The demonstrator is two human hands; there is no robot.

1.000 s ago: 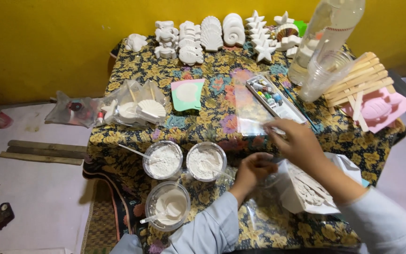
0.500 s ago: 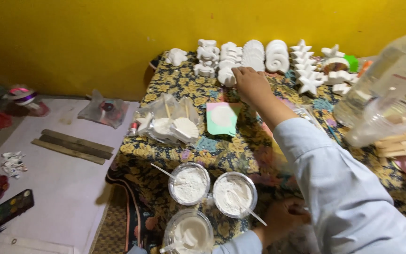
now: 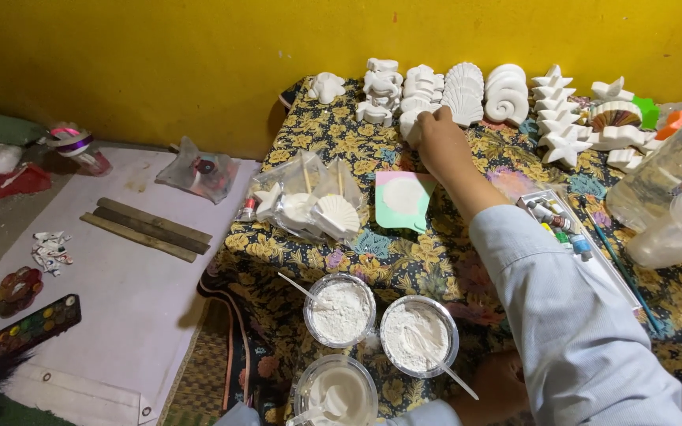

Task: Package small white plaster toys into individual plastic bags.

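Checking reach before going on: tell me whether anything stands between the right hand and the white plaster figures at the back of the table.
Nothing visible does. The right hand is already at the white plaster figures, its fingers on a round white piece at the front of the row.

A right hand [image 3: 440,142] closes its grip on a white plaster cast [image 3: 412,123] among rows of shell and star casts on a floral-clothed surface [image 3: 436,252]; 3 bowls of white powder [image 3: 339,309] sit nearer.
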